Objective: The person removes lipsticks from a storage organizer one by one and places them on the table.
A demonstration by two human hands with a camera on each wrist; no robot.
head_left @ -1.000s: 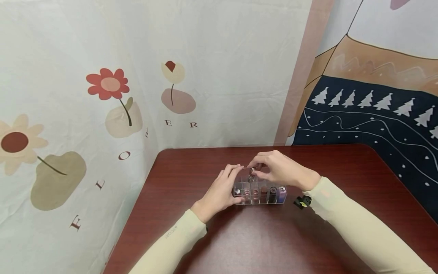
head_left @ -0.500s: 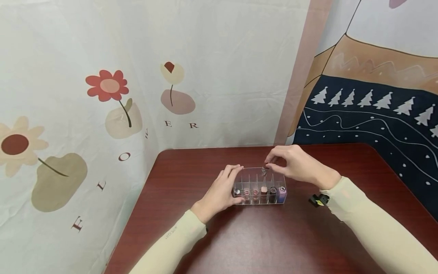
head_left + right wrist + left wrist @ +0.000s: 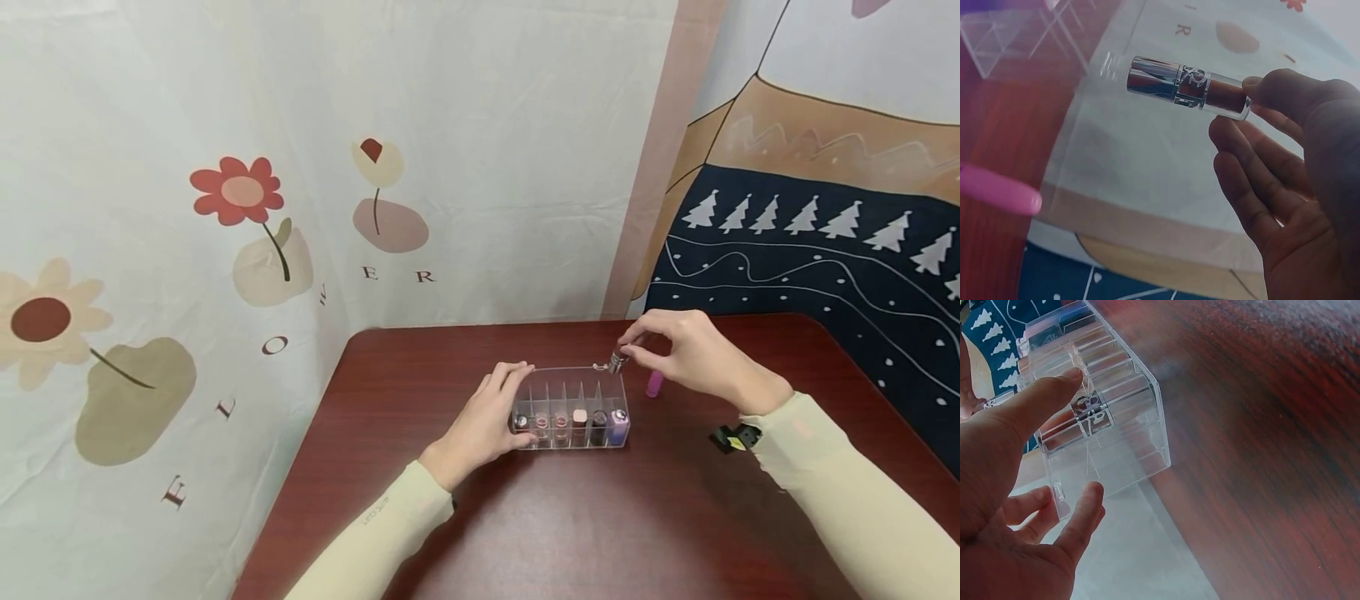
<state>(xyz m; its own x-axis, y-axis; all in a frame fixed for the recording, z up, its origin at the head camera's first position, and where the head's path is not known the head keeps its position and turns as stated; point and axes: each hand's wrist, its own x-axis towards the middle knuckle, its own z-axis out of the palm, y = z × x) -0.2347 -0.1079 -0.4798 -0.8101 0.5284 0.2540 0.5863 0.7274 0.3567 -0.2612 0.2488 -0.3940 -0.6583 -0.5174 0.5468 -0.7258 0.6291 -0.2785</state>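
A clear plastic lipstick organizer [image 3: 570, 408] stands on the table, with several lipsticks in its front row. My left hand [image 3: 480, 417] holds its left end, thumb at the front and fingers behind; the left wrist view shows the thumb over the clear wall [image 3: 1141, 444]. Above the organizer's back right corner, my right hand [image 3: 693, 358] pinches a lipstick [image 3: 1188, 87] with a silver cap and a clear end showing reddish brown inside. Thumb and fingertips hold the clear end, and the cap points away from the hand. A purple tube [image 3: 618, 427] fills the organizer's rightmost front slot.
A bright pink tube [image 3: 655, 384] is on the table just right of the organizer, below the right hand. The dark red wooden table [image 3: 555, 517] ends at a printed cloth wall [image 3: 487, 208] at the back. Dark blue patterned cloth [image 3: 795, 250] hangs at right.
My right hand has moved right with the lipstick, from above the organizer's middle to its back right corner. The pink tube has come into view. My left hand stays in place.
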